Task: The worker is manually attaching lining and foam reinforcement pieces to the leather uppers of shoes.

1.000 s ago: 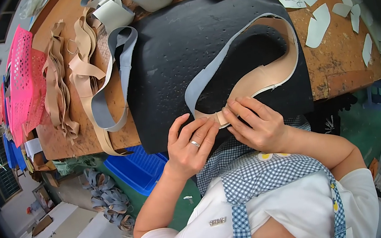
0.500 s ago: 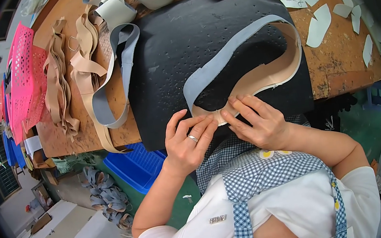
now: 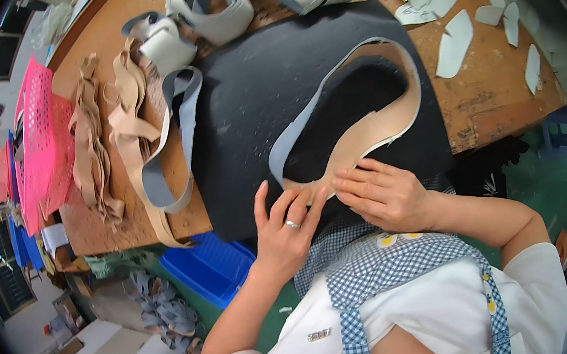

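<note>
At the near edge of the black mat (image 3: 273,87), both hands press flat on a looped strap (image 3: 369,132). Left hand (image 3: 287,222) lies open, fingers spread, fingertips on the strap's near bend, a ring on one finger. Right hand (image 3: 383,193) is open too, fingers laid side by side over the same bend, touching the tan face of the strap. Neither hand grips anything; the two sets of fingertips nearly meet.

From the hands the strap loops away across the mat: its grey arm runs up and to the right from the left side, its tan arm curves round near the mat's right edge, and both come back together under the fingers. The whole loop stays on the mat, with bare mat inside it and more to its left.

The mat overhangs the near edge of the wooden bench (image 3: 498,96), and the hands sit right at that overhang, with the person's checked apron just below. On the bench left of the mat, a grey strip (image 3: 164,169) hangs partly over the bench edge, beside tan strips (image 3: 95,149) and a pink basket (image 3: 32,121). Pale cut pieces (image 3: 454,46) lie scattered on bare wood to the right, well apart from the hands. Beyond the mat's far edge lie pale curved bands (image 3: 222,9). A blue crate (image 3: 210,266) sits below the bench.
</note>
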Motion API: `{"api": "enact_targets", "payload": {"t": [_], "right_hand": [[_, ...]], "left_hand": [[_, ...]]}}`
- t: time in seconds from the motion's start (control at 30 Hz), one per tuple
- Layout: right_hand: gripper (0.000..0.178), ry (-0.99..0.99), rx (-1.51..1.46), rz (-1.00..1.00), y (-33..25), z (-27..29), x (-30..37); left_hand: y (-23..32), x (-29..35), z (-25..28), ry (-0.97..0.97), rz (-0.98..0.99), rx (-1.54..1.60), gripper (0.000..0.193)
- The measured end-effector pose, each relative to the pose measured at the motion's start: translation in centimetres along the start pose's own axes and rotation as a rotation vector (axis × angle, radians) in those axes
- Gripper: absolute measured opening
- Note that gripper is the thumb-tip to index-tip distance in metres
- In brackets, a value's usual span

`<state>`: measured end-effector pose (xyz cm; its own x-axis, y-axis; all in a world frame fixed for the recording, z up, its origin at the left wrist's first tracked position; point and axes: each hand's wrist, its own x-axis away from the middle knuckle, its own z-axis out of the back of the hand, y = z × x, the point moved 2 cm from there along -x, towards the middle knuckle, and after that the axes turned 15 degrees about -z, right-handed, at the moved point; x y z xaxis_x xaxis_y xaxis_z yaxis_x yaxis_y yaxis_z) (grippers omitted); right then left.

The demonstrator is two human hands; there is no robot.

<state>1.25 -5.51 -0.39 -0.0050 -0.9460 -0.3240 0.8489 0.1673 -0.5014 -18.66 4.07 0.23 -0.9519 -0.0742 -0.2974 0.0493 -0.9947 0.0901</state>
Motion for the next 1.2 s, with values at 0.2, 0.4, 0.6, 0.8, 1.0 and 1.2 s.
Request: {"api": "enact_targets", "payload": {"t": [0.2, 0.4, 0.6, 0.8, 1.0, 1.2], "right_hand": [[0.044, 0.48, 0.198, -0.189, 3.6, 6.8, -5.5], [0.036, 0.055, 0.306, -0.69, 9.2, 7.5, -9.4], [0.022, -0.159, 0.306, -0.58, 7.4, 5.9, -9.8], [0.016, -0.274, -0.004, -0.511, 5.8, 6.3, -10.6], [0.016, -0.342, -0.143, -0.474, 6.8, 8.2, -10.7], [0.021, -0.142, 0.023, -0.479, 7.3, 7.9, -11.0]], "left_hand": [[-0.6, -2.6, 2.1, -0.026, 0.073, 0.099, 0.041], [-1.9, -5.8, 2.3, -0.031, -0.009, 0.029, 0.016], [-5.5, -12.3, 6.2, 0.171, 0.11, 0.106, 0.077], [-10.3, -14.6, 1.2, -0.081, 0.132, 0.27, 0.03], [-9.9, -14.1, 1.8, -0.127, 0.082, 0.39, 0.015], [-11.9, -11.2, 2.5, 0.154, 0.367, 0.681, 0.026]]}}
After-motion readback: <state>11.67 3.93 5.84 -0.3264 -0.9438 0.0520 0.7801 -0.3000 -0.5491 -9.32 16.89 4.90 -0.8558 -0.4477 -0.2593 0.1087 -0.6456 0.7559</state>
